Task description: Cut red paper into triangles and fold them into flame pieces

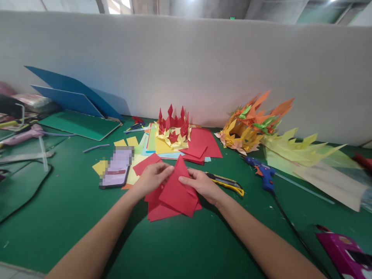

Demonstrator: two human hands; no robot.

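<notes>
A folded piece of red paper (178, 193), pointed at the top, is held up between my hands. My right hand (205, 186) grips its right side, thumb on the front and fingers behind. My left hand (154, 178) is closed at its upper left edge, thumb and forefinger together near the point; part of those fingers is hidden. Beneath lie several loose red paper sheets (162, 214) on the green table. A yellow and black utility knife (228, 183) lies just right of my right hand. Left of my left hand rests a phone (116, 168).
A red and yellow paper crown (173, 130) stands on stacked coloured paper at the back. Orange paper crowns (247, 128) and a yellow-green one (302, 147) are at right. A blue glue gun (264, 172) trails its cord; a pink glue gun (26, 135) lies left.
</notes>
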